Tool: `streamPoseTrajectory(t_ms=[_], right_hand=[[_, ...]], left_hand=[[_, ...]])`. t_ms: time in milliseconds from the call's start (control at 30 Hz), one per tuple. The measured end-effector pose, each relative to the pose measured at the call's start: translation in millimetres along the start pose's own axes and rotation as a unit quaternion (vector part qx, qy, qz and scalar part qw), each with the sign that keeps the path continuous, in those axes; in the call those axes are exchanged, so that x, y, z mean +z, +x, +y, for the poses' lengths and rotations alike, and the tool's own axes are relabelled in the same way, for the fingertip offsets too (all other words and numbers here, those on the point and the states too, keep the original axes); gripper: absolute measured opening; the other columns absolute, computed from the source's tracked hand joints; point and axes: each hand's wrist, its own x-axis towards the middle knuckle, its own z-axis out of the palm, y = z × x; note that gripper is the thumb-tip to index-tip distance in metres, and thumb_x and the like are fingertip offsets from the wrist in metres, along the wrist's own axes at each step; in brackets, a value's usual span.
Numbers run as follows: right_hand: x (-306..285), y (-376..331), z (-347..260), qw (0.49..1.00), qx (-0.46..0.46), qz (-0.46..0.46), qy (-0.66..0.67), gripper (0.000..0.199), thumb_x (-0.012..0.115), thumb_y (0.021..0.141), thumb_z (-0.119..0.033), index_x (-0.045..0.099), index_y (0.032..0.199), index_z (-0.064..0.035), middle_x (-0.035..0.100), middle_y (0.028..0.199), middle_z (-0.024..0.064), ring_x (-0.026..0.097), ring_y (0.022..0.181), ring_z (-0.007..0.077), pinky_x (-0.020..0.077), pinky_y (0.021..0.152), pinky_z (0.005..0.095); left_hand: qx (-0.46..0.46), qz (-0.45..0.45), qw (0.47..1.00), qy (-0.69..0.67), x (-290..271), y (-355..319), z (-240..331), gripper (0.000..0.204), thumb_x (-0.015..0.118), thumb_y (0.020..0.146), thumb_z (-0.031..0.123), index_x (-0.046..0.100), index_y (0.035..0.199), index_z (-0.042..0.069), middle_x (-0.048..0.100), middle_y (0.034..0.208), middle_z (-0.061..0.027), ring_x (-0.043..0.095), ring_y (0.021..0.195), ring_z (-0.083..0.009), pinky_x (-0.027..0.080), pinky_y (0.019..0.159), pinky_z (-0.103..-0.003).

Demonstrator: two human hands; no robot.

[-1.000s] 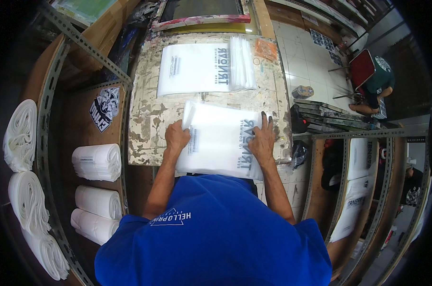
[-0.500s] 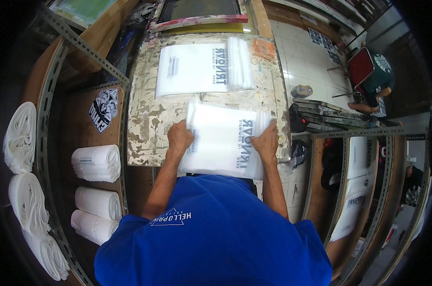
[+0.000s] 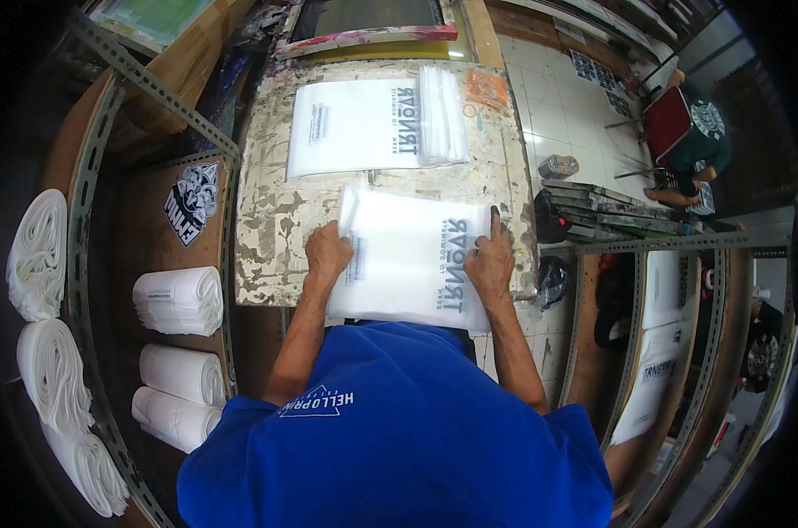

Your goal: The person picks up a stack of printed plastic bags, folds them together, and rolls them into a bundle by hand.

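Observation:
A stack of white printed plastic bags (image 3: 408, 260) lies on the near part of a paint-stained worktable (image 3: 271, 220). My left hand (image 3: 329, 253) rests on the stack's left edge, fingers curled over it. My right hand (image 3: 490, 260) lies flat on the stack's right side, over the dark lettering, with the forefinger stretched forward. A second stack of the same white bags (image 3: 364, 123) lies further back on the table, apart from both hands.
Rolls of white bags (image 3: 179, 299) fill metal shelving at the left. A printing screen frame (image 3: 364, 26) stands at the table's far end. An orange scrap (image 3: 487, 88) lies at the far right corner. Another person (image 3: 689, 132) sits at the upper right beside stacked frames (image 3: 593, 216).
The near stack of bags has shifted slightly away from me on the table, and both hands have moved with it, staying on its left and right sides.

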Motion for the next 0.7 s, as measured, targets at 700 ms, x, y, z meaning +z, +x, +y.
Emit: streamPoseTrajectory(t_ms=[700], right_hand=[[-3.4,8.8,8.2,0.950,0.220,-0.045,0.219,0.044,0.073,0.069,-0.013,0.062,0.106,0.0079,0.068,0.098,0.0269,0.067,0.092,0.0408,0.0521,0.084,0.0432]], left_hand=[[0.022,-0.019,0.988,-0.150,1.8,0.5,-2.3,0.022,0.065,0.082,0.010,0.069,0.098,-0.005,0.070,0.087,-0.0246,0.070,0.080,-0.0338,0.054,0.074,-0.043]])
